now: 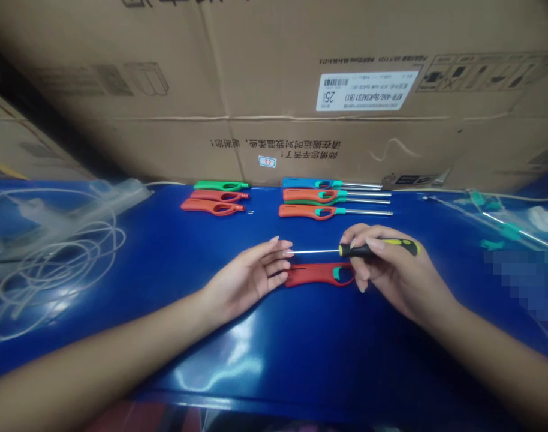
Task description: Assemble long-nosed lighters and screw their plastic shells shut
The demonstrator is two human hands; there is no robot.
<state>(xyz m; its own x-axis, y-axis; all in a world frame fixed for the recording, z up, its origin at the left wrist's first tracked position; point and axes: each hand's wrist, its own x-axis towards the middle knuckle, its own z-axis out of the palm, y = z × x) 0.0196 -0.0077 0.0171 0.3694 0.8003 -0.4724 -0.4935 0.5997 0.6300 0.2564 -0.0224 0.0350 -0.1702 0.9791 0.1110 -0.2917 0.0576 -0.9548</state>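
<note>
My right hand (391,264) is closed around the black and yellow handle of a screwdriver (316,252), its shaft pointing left. The fingers of my left hand (256,270) are drawn together at the screwdriver's tip; anything small between them is too hard to see. Just below the shaft, a red lighter casing (312,275) with a teal trigger lies on the blue table (202,360). The left fingertips are at its left end, and the right fingers partly cover its looped end. No metal tube shows on this casing.
Several long-tube lighters (312,212) lie behind my hands. Green, red and orange handle shells (211,206) lie to their left, beside tiny metal pieces (251,211). Coiled white tubing (62,258) is at left, teal parts (492,244) at right. A large cardboard box (265,90) stands behind.
</note>
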